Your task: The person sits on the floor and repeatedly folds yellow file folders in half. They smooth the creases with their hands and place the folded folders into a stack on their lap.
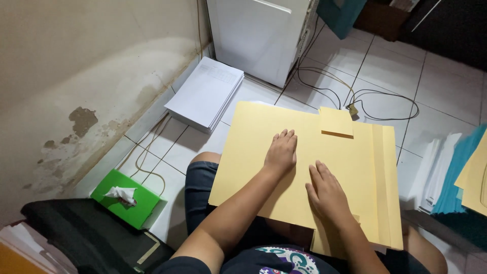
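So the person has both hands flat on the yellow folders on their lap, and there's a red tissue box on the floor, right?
Almost. The tissue box is green, not red, as the head view shows. The rest holds: the left hand and right hand lie flat on the yellow folders on the lap.

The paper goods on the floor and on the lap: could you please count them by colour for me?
Yellow, stack of folders under the left hand and right hand, plus the small yellow card: 2
White, paper stack: 1
Green, tissue box: 1
Total: 4
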